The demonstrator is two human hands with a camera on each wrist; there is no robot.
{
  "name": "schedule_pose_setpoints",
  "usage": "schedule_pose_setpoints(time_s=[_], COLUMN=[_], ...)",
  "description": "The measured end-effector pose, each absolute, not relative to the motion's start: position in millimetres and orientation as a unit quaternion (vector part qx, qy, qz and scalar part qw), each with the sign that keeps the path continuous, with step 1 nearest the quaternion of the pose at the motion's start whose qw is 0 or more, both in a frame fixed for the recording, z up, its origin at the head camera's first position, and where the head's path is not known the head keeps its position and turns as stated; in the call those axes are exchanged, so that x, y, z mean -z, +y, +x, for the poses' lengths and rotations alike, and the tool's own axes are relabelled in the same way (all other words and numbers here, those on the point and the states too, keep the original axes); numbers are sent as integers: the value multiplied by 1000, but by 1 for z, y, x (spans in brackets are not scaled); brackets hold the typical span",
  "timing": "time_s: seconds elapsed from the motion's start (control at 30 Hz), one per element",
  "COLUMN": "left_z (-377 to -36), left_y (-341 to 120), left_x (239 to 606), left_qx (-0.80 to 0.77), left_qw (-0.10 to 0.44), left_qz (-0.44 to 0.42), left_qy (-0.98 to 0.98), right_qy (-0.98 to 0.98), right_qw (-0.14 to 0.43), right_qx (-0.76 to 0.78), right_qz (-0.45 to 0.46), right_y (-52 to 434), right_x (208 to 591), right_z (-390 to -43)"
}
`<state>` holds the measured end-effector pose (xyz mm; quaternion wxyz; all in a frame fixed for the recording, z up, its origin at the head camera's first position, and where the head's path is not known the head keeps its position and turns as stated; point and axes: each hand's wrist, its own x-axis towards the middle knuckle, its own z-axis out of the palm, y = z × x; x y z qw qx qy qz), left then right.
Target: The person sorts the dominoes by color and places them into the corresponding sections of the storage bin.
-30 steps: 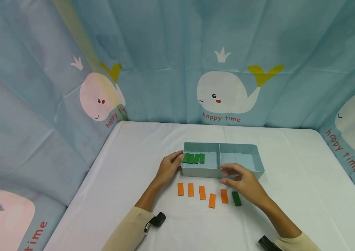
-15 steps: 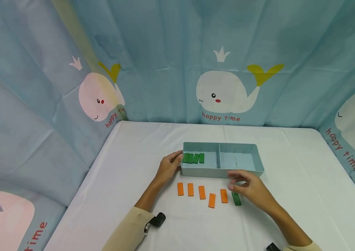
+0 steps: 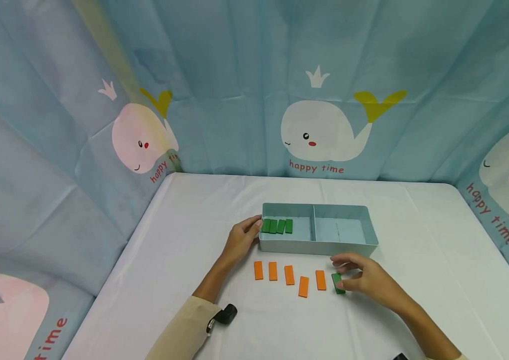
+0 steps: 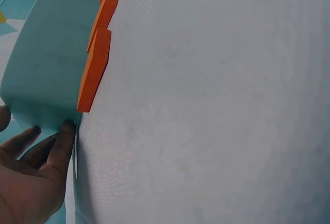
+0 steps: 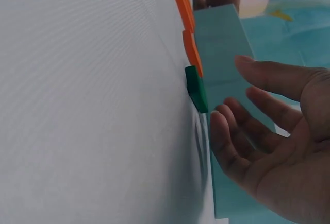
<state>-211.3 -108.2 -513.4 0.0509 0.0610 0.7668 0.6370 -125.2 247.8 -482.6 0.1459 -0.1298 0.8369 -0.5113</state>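
A light blue-green box point(image 3: 290, 247) with one divider sits on the white table. Its left compartment holds several green tiles point(image 3: 281, 226) in a row. At the box's left end, my left hand point(image 3: 238, 242) rests its fingertips against the end wall, also visible in the left wrist view. My right hand point(image 3: 369, 280) is over a lone green tile point(image 3: 336, 278) in front of the box, thumb and fingers spread apart. In the right wrist view this green tile point(image 5: 196, 91) stands just off the fingertips, with nothing gripped.
Several orange tiles point(image 3: 290, 275) lie in an uneven row left of the lone green tile, in front of the box. Behind the table point(image 3: 191, 210) hangs a blue curtain point(image 3: 236, 135) printed with whales. A thin line marks the floor of the box's right compartment.
My right hand has moved from the box's front wall toward me and to the right, down to the lone green tile. The left hand has stayed at the box's end.
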Motion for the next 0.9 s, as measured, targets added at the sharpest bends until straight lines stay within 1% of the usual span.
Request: schedule_pose_setpoints(time_s=[0.07, 0.3, 0.67, 0.9], left_z=[-211, -211, -211, -210], left_y=[-108, -109, -108, -108], left_x=[513, 513, 512, 512], left_qx=[-638, -635, -633, -634], left_qw=[51, 53, 53, 52], left_qz=[60, 59, 56, 54], left_qy=[766, 769, 770, 770], right_qy=[835, 845, 859, 869], right_qw=[153, 141, 140, 125], right_qx=[513, 496, 472, 452], right_qz=[-132, -141, -138, -157], right_y=[249, 250, 249, 248], right_x=[484, 486, 491, 494], right_z=[-125, -123, -120, -120])
